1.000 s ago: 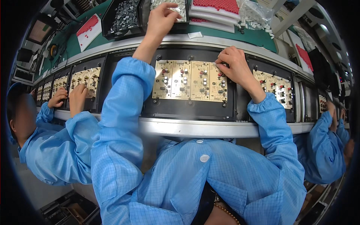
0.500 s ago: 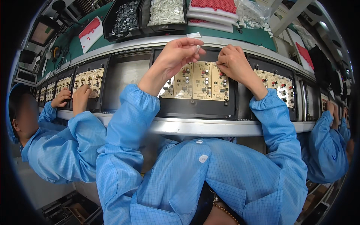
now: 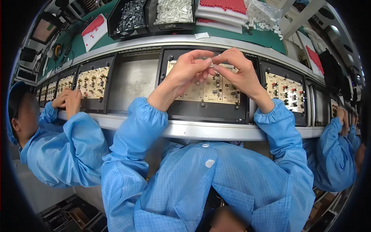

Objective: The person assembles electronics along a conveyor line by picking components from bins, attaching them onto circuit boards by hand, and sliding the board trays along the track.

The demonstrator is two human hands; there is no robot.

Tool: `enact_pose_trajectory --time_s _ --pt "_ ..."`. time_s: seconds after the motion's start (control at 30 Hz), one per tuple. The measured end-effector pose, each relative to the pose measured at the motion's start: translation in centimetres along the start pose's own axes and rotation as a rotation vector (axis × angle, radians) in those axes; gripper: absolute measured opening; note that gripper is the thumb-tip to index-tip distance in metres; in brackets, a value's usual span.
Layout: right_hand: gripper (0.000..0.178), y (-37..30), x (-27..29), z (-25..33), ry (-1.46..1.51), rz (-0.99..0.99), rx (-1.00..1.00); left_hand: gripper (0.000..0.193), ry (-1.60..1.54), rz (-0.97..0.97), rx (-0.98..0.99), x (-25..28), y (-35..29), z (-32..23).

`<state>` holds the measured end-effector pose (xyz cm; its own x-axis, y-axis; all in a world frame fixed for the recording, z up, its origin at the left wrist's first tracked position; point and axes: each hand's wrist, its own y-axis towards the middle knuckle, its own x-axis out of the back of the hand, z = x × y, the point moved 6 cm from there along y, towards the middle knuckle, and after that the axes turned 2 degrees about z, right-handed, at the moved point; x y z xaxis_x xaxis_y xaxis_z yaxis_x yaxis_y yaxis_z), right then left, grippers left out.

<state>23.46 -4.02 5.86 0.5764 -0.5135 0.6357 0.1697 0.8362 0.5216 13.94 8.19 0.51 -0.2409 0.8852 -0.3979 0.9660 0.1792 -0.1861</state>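
My left hand (image 3: pixel 187 71) and my right hand (image 3: pixel 241 71) meet above a tan circuit board panel (image 3: pixel 228 94). Their fingertips are pinched together around a small white part (image 3: pixel 212 65), mostly covered by the fingers; its exact kind cannot be made out. The panel sits in a black frame (image 3: pixel 208 113) and carries black and silver cylindrical components. My hands hide the panel's upper middle.
Beyond the rail stand black bins of dark parts (image 3: pixel 133 17) and white parts (image 3: pixel 174 12). Red pieces on white foam (image 3: pixel 222 5) lie to their right. A small white piece (image 3: pixel 201 35) rests on the rail. A co-worker's hands (image 3: pixel 67 101) work at left; another person (image 3: pixel 336 150) is at right.
My right hand has lifted off the panel's upper right and moved left. My left hand has come down and right with the small white part, and the fingertips now meet.
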Motion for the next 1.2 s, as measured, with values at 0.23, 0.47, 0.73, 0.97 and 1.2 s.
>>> enact_pose_trajectory --time_s 0.23,0.47,0.73,0.97,1.2 --pt "0.011 1.5 -0.4 -4.3 -0.140 0.035 -0.192 0.037 0.216 -0.191 -0.070 2.3 -0.3 -1.1" --pt "0.008 0.8 -2.5 -6.5 -0.291 0.133 -0.109 0.026 0.430 -0.380 -0.305 6.6 -4.1 -3.6" --pt "0.007 1.0 -2.6 -4.8 -0.396 0.204 0.004 0.026 0.782 -0.432 -0.276 8.7 -5.8 -2.4" --pt "0.007 2.1 -2.9 -3.6 -0.468 0.354 0.083 0.026 1.125 -0.473 -0.358 8.1 -6.4 -2.7" --pt "0.021 1.8 -0.5 -6.0 -0.260 0.413 -0.064 0.028 1.238 -0.476 -0.276 8.1 -6.2 -2.5"
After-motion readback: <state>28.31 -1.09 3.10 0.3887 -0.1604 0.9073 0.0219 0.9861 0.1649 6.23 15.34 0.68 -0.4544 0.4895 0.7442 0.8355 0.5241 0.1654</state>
